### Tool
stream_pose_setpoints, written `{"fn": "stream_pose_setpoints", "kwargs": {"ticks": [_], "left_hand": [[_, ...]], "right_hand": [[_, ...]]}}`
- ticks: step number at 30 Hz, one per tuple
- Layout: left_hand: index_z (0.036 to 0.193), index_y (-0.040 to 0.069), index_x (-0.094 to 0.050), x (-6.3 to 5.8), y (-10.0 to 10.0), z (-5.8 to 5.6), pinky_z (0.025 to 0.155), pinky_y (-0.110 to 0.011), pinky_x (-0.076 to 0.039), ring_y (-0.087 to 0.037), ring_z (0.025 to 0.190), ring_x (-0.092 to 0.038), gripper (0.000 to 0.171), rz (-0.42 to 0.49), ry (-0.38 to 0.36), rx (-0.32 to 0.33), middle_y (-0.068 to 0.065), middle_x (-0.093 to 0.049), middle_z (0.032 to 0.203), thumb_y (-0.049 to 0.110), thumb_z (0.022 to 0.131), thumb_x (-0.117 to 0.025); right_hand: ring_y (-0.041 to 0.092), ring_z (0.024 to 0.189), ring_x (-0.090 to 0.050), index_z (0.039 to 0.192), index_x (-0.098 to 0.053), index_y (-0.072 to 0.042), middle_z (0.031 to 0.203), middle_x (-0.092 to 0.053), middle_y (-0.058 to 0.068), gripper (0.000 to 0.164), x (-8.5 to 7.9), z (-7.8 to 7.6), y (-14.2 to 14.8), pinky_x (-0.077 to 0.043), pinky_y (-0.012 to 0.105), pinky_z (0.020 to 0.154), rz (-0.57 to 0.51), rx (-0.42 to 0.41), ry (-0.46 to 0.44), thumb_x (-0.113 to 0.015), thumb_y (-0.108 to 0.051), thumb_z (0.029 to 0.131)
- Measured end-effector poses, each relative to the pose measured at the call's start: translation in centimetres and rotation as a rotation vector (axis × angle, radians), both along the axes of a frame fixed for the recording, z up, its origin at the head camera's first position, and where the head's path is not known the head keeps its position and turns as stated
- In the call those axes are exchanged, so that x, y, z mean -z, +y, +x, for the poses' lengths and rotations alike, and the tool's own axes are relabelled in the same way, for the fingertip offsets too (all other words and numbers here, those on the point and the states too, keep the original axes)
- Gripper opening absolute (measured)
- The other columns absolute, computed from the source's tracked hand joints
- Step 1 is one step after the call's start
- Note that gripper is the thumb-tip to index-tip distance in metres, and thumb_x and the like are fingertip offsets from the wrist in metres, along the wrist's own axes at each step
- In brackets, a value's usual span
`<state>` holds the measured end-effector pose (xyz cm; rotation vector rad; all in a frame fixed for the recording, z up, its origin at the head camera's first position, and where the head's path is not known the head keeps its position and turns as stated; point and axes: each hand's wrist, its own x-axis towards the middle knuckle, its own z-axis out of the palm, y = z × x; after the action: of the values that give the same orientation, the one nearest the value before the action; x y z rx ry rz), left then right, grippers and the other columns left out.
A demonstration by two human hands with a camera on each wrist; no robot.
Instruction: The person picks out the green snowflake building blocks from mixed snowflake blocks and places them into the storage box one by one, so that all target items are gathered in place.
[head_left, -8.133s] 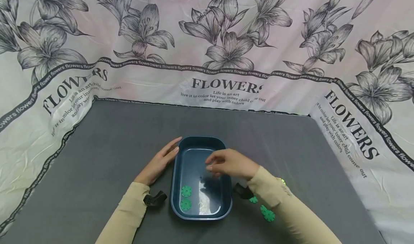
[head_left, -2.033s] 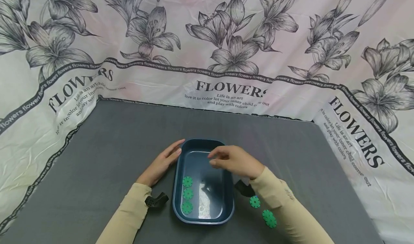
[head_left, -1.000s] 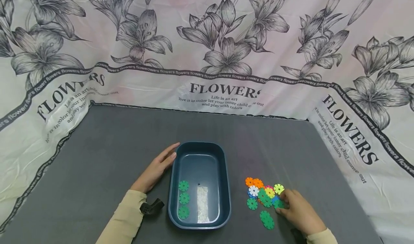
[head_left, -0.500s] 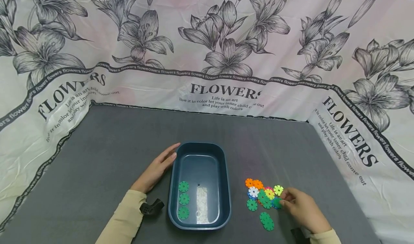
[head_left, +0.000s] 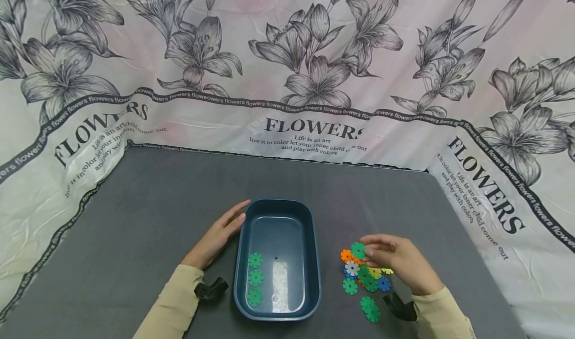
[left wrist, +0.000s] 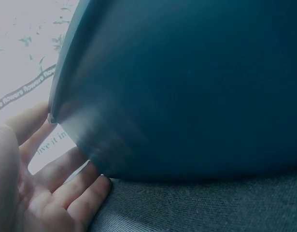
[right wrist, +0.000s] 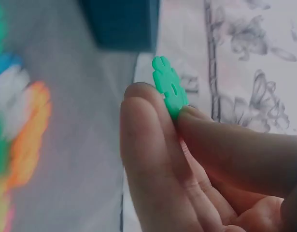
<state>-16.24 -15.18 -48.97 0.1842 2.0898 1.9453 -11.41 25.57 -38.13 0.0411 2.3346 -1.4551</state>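
Right hand (head_left: 400, 261): thumb and fingers pinching green disc (head_left: 358, 250) by its edge; disc jutting beyond the fingertips, just past nine o'clock of the hand, head view. Left hand (head_left: 215, 236): fingers loosely spread, touching tray (head_left: 287, 239) at its eleven o'clock.

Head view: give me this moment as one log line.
left hand: touches blue tray | right hand: pinches green disc | in tray: three green discs | right of tray: mixed-color discs

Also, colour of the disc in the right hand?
Green disc, pinched by the right hand; shows best in the right wrist view.
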Motion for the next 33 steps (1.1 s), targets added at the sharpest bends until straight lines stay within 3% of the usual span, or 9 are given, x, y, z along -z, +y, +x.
{"fn": "stream_pose_setpoints", "kwargs": {"ticks": [10,16,22,33], "left_hand": [[0.144,0.041,-0.036,-0.2,-0.1,-0.1,0.115,-0.053,-0.023,-0.026,0.141,-0.03,0.051,0.016,-0.006,-0.01,-0.002,-0.03,0.154,0.051,0.096,-0.05],[0.144,0.042,-0.036,-0.1,-0.1,-0.1,0.116,-0.053,-0.021,-0.025,0.143,-0.027,0.051,0.007,0.002,0.0,0.0,-0.026,0.156,0.051,0.096,-0.05],[0.144,0.041,-0.036,0.0,0.0,-0.2,0.116,-0.051,-0.023,-0.025,0.143,-0.026,0.049,0.007,0.009,0.011,-0.001,-0.026,0.156,0.049,0.097,-0.049],[0.145,0.041,-0.035,-0.2,-0.1,-0.3,0.115,-0.053,-0.024,-0.025,0.14,-0.033,0.05,0.049,-0.038,0.027,-0.002,-0.03,0.154,0.049,0.097,-0.049]], "right_hand": [[0.037,0.094,-0.067,0.121,-0.062,0.003,0.108,-0.069,0.018,0.033,-0.6,-4.3,-5.2,-0.056,0.047,0.084,-0.093,-0.148,0.037,-0.065,-0.009,0.091],[0.037,0.092,-0.067,0.117,-0.064,0.004,0.105,-0.068,0.018,0.028,-0.8,-6.2,-8.4,-0.056,0.045,0.083,-0.096,-0.233,0.059,-0.064,-0.004,0.091],[0.034,0.09,-0.069,0.115,-0.065,0.003,0.1,-0.069,0.017,0.025,-1.5,-7.0,-11.6,-0.058,0.038,0.079,-0.059,-0.314,0.093,-0.063,-0.003,0.091],[0.032,0.087,-0.07,0.115,-0.064,0.006,0.099,-0.07,0.018,0.024,-2.5,-7.4,-17.6,-0.059,0.039,0.076,-0.024,-0.459,0.145,-0.059,0.001,0.092]]}}
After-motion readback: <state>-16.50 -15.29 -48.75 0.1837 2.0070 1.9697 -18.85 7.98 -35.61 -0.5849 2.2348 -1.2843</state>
